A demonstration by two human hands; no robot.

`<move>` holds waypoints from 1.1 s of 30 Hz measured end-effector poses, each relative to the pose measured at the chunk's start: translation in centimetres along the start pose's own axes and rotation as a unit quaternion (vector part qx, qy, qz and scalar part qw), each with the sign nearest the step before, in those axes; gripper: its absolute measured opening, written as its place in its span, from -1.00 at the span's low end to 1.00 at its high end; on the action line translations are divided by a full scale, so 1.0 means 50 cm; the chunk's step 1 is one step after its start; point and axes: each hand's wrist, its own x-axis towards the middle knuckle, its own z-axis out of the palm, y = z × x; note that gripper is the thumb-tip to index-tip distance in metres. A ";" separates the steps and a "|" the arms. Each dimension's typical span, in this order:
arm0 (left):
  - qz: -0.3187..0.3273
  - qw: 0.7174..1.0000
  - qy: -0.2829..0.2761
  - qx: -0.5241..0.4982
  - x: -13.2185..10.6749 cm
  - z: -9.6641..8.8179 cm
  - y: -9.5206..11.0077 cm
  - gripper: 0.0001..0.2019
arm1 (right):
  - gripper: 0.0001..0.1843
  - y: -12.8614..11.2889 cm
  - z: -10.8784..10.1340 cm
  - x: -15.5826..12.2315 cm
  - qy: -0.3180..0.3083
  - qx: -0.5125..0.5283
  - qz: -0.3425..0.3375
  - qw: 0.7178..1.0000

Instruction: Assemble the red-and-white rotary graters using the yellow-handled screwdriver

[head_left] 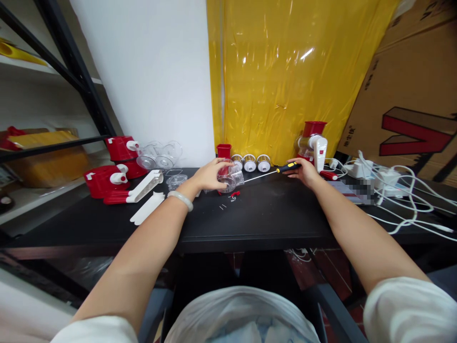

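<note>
My left hand (pixel 210 175) is closed around a clear plastic housing (pixel 232 180) with a red part behind it, held on or just over the table. In my right hand (pixel 304 172) is the black and yellow handle of a long screwdriver (pixel 262 176). Its shaft points left, and the tip meets the right side of the housing; whether it sits in a screw cannot be seen. A small red piece (pixel 234 194) and a few tiny screws or pins (pixel 223 206) lie just in front of the housing. Behind it stand a red hopper (pixel 224 150) and three metal-and-white drums (pixel 249 163).
Left on the black table (pixel 250 224) are red bases (pixel 103 181), white handles (pixel 147 186) and clear cups (pixel 167 155). An assembled grater-like device (pixel 314 145) stands at the back right. White cables (pixel 410 190) tangle at the right, before a cardboard box (pixel 410 95).
</note>
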 end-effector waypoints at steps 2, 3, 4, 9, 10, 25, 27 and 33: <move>0.003 1.000 0.000 -0.001 0.000 0.000 -0.001 -0.23 | -0.81 -0.002 0.001 -0.005 -0.003 0.007 -0.004 1.000; 0.006 1.000 0.000 -0.001 0.000 0.000 -0.001 -0.23 | -0.82 -0.002 0.000 -0.005 -0.002 0.006 -0.005 1.000; 0.007 1.000 -0.001 -0.001 0.001 0.000 -0.002 -0.24 | -0.83 -0.002 0.000 -0.005 -0.001 0.003 -0.010 1.000; 0.003 1.000 -0.001 0.000 0.000 -0.002 0.001 -0.24 | -0.80 0.010 -0.006 0.005 -0.001 -0.032 -0.042 0.999; 0.003 1.000 -0.001 0.001 0.000 -0.002 0.001 -0.24 | -0.75 0.013 -0.008 0.007 0.000 -0.041 -0.046 0.998; 0.006 1.000 -0.002 -0.004 0.000 -0.001 0.000 -0.24 | -0.78 0.004 0.000 0.005 0.023 -0.001 0.003 1.000; 0.006 1.000 -0.003 -0.004 0.000 -0.001 0.000 -0.24 | -0.79 0.002 0.000 0.003 0.016 0.009 -0.009 1.000; -0.001 1.000 -0.004 -0.002 -0.001 -0.003 0.001 -0.24 | -0.82 0.012 -0.005 0.011 0.011 -0.025 -0.030 0.999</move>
